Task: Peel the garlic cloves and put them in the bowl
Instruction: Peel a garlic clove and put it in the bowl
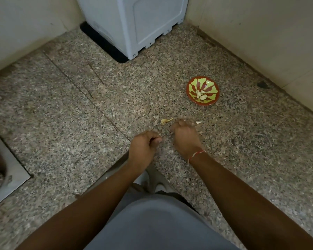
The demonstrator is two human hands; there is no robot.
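Observation:
A red bowl with a green pattern (pixel 202 91) stands on the speckled stone counter (pixel 79 123) at the right and holds several peeled garlic cloves (pixel 201 95). My left hand (pixel 145 144) hovers near the middle with its fingers curled and the thumb against the forefinger; nothing shows inside it. My right hand (pixel 185 137), blurred by motion, is just to its right with the fingers curled down toward the counter, and what it holds is hidden. A yellowish scrap of garlic skin (pixel 165 121) lies just beyond the hands, and a small pale piece (pixel 198 122) lies right of the right hand.
A white appliance (pixel 134 24) on a black mat stands at the back against the wall. Tiled walls close the counter on the left and right. A steel sink with a drain (pixel 0 177) is set in at the far left. The counter's front edge runs by my body.

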